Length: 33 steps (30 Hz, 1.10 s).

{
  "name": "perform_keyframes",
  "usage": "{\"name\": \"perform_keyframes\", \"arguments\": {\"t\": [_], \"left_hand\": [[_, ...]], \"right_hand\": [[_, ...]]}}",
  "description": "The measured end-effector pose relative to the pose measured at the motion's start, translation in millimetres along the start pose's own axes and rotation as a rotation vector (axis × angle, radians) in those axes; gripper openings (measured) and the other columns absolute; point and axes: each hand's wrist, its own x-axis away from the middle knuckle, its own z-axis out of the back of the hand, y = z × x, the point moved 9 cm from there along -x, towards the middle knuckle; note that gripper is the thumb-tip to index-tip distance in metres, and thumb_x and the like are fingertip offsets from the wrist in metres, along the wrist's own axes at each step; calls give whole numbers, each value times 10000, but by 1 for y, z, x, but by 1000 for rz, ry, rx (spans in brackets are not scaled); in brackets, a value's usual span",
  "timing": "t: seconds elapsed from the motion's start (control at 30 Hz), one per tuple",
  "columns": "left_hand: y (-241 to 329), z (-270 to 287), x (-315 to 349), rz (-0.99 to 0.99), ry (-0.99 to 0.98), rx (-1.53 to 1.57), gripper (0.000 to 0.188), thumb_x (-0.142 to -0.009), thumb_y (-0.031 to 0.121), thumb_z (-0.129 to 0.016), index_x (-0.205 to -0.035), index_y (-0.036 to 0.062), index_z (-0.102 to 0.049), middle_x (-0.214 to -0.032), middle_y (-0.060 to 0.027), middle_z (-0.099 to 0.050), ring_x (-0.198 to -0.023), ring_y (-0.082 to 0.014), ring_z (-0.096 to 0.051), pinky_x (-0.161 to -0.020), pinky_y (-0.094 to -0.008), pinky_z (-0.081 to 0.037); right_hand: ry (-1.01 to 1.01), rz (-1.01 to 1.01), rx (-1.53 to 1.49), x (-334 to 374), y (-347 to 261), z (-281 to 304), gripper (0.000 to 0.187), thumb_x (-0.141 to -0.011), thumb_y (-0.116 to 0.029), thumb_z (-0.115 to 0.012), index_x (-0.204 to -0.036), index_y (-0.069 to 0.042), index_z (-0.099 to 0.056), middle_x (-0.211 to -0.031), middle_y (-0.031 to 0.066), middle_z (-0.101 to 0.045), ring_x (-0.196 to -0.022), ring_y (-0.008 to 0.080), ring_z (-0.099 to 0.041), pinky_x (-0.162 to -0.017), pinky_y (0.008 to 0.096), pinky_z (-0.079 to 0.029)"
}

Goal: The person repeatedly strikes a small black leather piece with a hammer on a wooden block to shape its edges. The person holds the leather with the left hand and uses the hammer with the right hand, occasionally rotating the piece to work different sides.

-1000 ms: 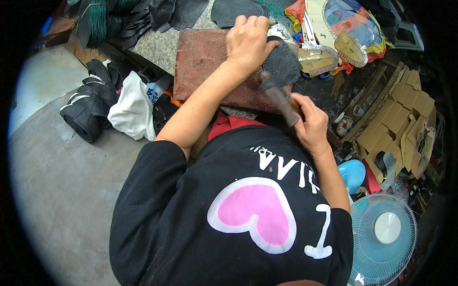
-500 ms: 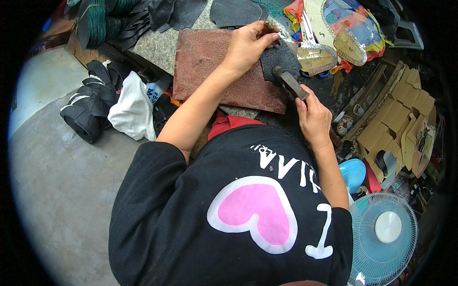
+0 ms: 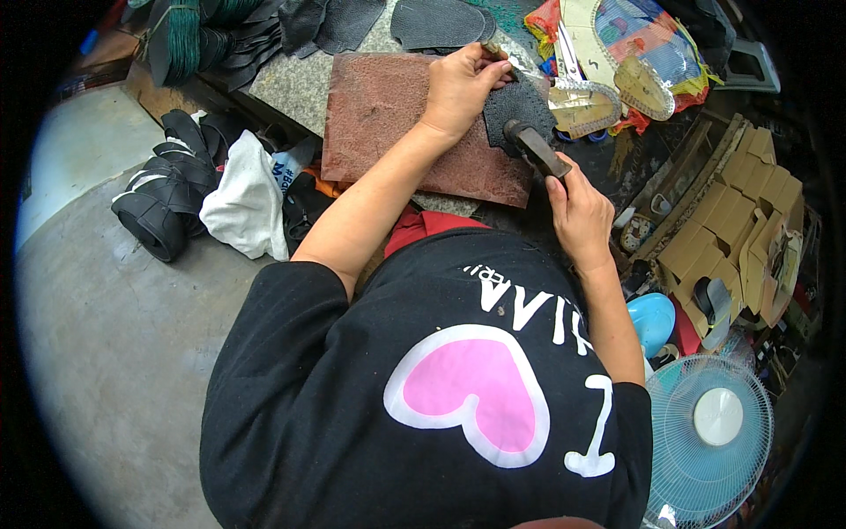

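Note:
My left hand is closed near the far edge of the board, pinching a short metal punch between thumb and fingers. Its lower end is hidden behind the fingers. Beside that hand lies a black textured leather piece, partly on the reddish-brown board. My right hand grips a hammer nearer to me. The hammer's dark head hangs over the near edge of the leather, and I cannot tell whether it touches. My fingers hide most of the handle.
Black leather pieces lie along the bench's far side. Scissors and clear sole-shaped templates sit at the far right. Cardboard and a fan stand on the right. Black strap rolls and a white cloth are on the left.
Both hands keep their holds. My left hand and the hammer have shifted only very slightly, and the leather looks to lie in about the same place.

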Motion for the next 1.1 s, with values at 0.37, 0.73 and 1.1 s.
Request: {"name": "perform_keyframes", "arguments": {"t": [0.37, 0.73, 1.1], "left_hand": [[62, -33, 23, -679, -89, -700, 91, -826, 96, -677, -873, 47, -617, -751, -148, -638, -707, -336, -641, -634, -410, -509], [40, -20, 14, -449, -26, -582, 129, -890, 80, -664, -967, -20, -639, -807, -135, -691, -704, -250, -692, -648, -317, -561], [-7, 2, -1, 18, 28, 182, 137, -953, 67, -597, -1022, -51, -615, -902, -110, -699, -806, -148, -696, -711, -256, -588]], "right_hand": [[363, 62, -503, -10, -30, 91, 315, -1014, -209, -520, -1201, 36, -585, -838, 73, -651, -686, 119, -574, -622, 257, -481], [94, -211, 6, -7, 22, 20, 304, -972, -365, -556, -1179, -147, -603, -835, 161, -670, -803, 387, -655, -677, 431, -503], [107, -196, 44, -4, 20, 11, 268, -979, -350, -541, -1168, -165, -588, -844, 169, -672, -793, 397, -653, -635, 453, -501]]}}
